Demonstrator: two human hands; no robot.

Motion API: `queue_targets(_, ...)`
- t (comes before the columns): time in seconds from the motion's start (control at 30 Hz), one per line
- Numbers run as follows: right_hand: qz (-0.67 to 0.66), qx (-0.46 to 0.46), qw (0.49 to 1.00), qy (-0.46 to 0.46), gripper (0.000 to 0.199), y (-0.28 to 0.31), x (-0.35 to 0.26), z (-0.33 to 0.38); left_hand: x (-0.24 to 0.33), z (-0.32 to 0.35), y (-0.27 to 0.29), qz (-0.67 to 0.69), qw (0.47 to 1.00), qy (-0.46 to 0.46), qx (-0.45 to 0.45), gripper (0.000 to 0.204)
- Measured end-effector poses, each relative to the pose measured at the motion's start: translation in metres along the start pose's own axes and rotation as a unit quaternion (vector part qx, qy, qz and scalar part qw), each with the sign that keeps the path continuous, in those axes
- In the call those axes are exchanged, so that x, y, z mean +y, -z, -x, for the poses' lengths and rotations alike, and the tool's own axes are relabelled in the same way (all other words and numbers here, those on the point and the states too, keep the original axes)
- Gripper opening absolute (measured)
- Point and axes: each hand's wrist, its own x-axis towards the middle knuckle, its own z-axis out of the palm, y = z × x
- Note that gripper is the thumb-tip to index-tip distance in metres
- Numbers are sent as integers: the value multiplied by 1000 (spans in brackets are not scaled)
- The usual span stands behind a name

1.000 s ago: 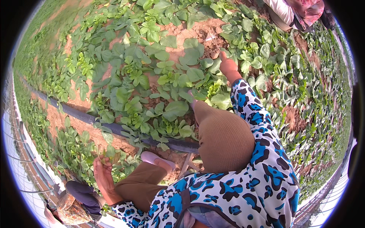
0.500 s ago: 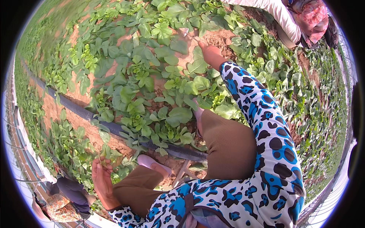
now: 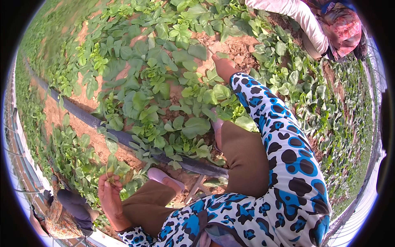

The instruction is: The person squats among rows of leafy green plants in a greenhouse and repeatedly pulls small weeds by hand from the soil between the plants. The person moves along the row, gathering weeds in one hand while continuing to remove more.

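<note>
My right hand [image 3: 223, 66] reaches out over the far side of the leafy bed, closed round what looks like a small hand hoe [image 3: 209, 49]. Only a bit of the hoe's thin shaft shows; its blade cannot be made out among the leaves. Broad green leafy plants [image 3: 196, 126] and a patch of bare brown soil [image 3: 238, 46] lie around that hand. At the lower left, my left hand [image 3: 109, 193] is raised beside my knee, fingers curled with the palm turned up. Pinched in it are thin, pale green plant stems [image 3: 109, 173] with a few leaves.
A dark hose [image 3: 84, 116] runs across the bed in front of my pink shoes [image 3: 160, 176]. Beneath me shows part of a low wooden stool [image 3: 196, 187]. One person in a pink head covering [image 3: 340, 29] bends at the upper right; another person [image 3: 61, 218] crouches at lower left.
My right hand has drawn slightly back and left; the hoe's pale blade, visible before, is now out of sight. My left hand stays nearly still, holding the stems.
</note>
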Motion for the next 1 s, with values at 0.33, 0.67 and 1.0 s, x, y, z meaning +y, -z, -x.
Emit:
queue_targets(0.33,-108,-91,990,13,76,-21,12,34,0,0,3,3,1000,-12,-19,31)
queue_targets(0.67,-177,-121,977,6,67,-49,12,89,-3,0,3,4,1000,2,-25,30)
queue_targets(1.0,-294,55,954,21,55,-64,55,51,-12,-10,4,2,999,14,-30,30)
